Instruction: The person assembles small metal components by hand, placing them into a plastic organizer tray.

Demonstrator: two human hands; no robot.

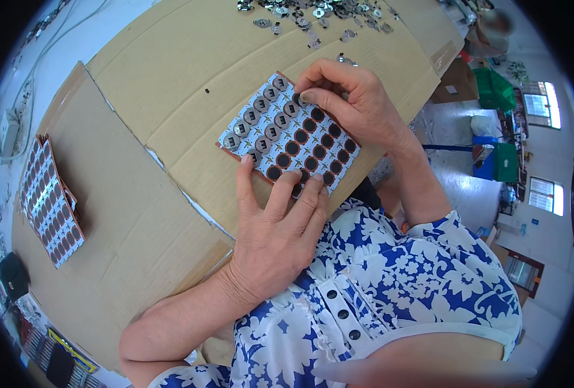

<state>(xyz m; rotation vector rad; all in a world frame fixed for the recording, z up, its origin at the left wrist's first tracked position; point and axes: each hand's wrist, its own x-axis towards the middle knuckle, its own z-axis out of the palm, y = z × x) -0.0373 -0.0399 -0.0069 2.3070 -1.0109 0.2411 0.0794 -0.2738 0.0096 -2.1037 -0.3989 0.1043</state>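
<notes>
A sheet (277, 160) printed in white and blue, with rows of round black spots, lies at a slant on the cardboard. Its two upper-left rows carry round silver metal discs (251, 116) with dark marks; the lower-right rows show bare black spots. My left hand (277, 239) rests on the sheet's near edge, fingers spread, the index fingertip beside a disc at the left corner. At the upper-right edge, my right hand (358, 103) has thumb and index finger pinched together at a round disc (298, 99) at the end of the second row, partly hidden by the fingertips.
Many loose silver metal pieces (316, 11) lie scattered at the table's far side. A stack of similar spotted sheets (51, 204) sits at the left. Cardboard (170, 71) covers the table, with a seam running across it. Green crates (494, 89) stand off to the right.
</notes>
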